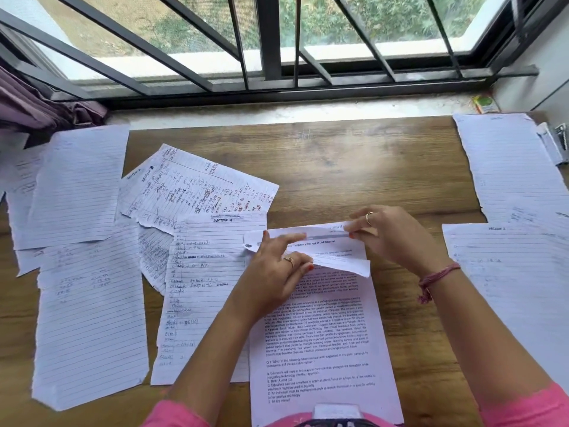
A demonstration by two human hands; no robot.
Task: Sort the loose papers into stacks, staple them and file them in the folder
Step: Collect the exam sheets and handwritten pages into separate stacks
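A printed sheet [320, 340] lies in front of me on the wooden table [354, 167]. A smaller folded printed paper [326, 245] lies across its top. My left hand [277, 272] rests on that paper's left part with the forefinger stretched along it. My right hand [391, 238] pinches the paper's upper right edge between thumb and fingers. To the left lie a handwritten sheet headed "Section 4" [203, 291] and a skewed pile of scribbled sheets [197, 186]. No stapler or folder that I can make out.
Lined sheets [80, 186] cover the table's left side, some overhanging the edge. More lined sheets [508, 167] lie at the right, with a clip-like object [557, 143] beyond them. A barred window and its ledge run behind; a small green-orange packet [485, 104] sits on the ledge.
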